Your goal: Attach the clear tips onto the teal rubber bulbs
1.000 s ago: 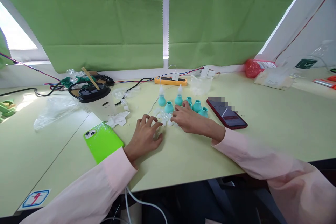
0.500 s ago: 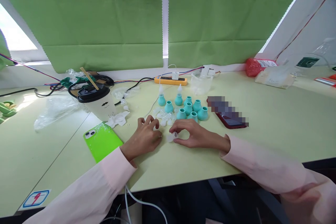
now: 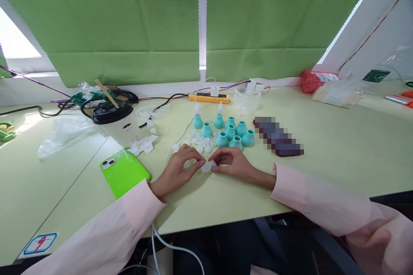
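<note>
In the head view my right hand [image 3: 234, 164] pinches a small translucent plastic piece [image 3: 207, 166] with a dotted end by the fingertips. My left hand [image 3: 180, 165] is closed beside it, thumb and forefinger pressed together at the piece's left edge. What those fingertips hold, if anything, is too small to make out. Just beyond both hands lies a pile of clear plastic parts [image 3: 204, 141]. Several turquoise rubber bulbs [image 3: 230, 131] with open necks stand behind them. Two bulbs farther back carry clear pointed tips, among them this bulb [image 3: 218, 121].
To the left are a green-cased phone [image 3: 125, 174], a lidded paper cup [image 3: 121, 129] and crumpled tissue [image 3: 143, 145]. A dark red phone [image 3: 279, 137] lies right. Behind stand a yellow power strip [image 3: 209, 98] and a clear plastic container [image 3: 247, 102]. A white cable [image 3: 174, 142] runs near my left hand.
My left hand has turned and its thumb and forefinger have come together beside the translucent piece. My right hand still holds that piece, now turned to show its dotted end.
</note>
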`<action>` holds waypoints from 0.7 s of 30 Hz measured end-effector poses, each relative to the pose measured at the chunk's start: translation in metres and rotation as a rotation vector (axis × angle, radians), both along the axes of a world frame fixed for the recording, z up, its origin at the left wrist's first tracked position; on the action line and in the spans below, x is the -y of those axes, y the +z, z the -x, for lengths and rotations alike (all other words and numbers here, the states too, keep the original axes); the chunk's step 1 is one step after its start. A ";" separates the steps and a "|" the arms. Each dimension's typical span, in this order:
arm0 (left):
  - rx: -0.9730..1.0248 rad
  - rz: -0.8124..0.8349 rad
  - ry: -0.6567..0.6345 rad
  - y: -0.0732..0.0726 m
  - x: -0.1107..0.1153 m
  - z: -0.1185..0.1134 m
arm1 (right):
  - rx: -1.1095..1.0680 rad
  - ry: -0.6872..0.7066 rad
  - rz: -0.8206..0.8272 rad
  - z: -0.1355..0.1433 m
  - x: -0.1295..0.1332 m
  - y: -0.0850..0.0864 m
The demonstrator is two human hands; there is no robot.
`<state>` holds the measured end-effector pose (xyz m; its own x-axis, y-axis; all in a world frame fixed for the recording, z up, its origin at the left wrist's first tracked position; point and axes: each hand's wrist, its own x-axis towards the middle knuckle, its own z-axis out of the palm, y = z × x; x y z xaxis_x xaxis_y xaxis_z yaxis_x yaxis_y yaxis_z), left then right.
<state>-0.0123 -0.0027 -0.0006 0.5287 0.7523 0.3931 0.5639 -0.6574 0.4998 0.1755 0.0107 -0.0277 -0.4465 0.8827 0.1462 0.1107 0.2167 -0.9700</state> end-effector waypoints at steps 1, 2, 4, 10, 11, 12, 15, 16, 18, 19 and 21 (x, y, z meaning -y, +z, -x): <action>0.027 0.036 -0.012 0.000 0.001 -0.001 | -0.020 -0.001 0.024 0.001 0.001 0.000; 0.035 0.058 -0.016 0.000 0.001 -0.001 | -0.037 -0.002 0.045 0.001 0.001 0.000; 0.014 0.069 -0.014 -0.001 0.002 -0.002 | -0.060 -0.010 0.078 0.002 0.002 0.000; -0.065 -0.029 -0.008 -0.002 0.003 -0.004 | -0.103 -0.017 0.127 0.004 0.004 -0.001; -0.076 -0.041 -0.009 -0.003 0.002 -0.004 | -0.110 -0.015 0.131 0.004 0.004 -0.001; -0.078 -0.053 -0.008 -0.004 0.002 -0.004 | -0.117 -0.012 0.134 0.004 0.005 -0.002; -0.043 -0.067 -0.009 -0.007 0.002 -0.004 | -0.130 -0.005 0.137 0.005 0.005 -0.002; -0.017 -0.060 -0.007 -0.007 0.002 -0.004 | -0.132 -0.006 0.140 0.005 0.005 -0.002; 0.037 -0.022 0.004 -0.008 0.002 -0.004 | -0.133 -0.019 0.148 0.005 0.005 -0.001; 0.060 0.002 0.010 -0.008 0.003 -0.004 | -0.133 -0.028 0.151 0.005 0.005 -0.001; 0.096 0.050 0.023 -0.007 0.003 -0.004 | -0.134 -0.035 0.154 0.004 0.004 -0.001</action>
<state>-0.0082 -0.0055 -0.0077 0.4729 0.7837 0.4027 0.5261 -0.6178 0.5844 0.1711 0.0070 -0.0292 -0.4005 0.9140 0.0646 -0.0162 0.0634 -0.9979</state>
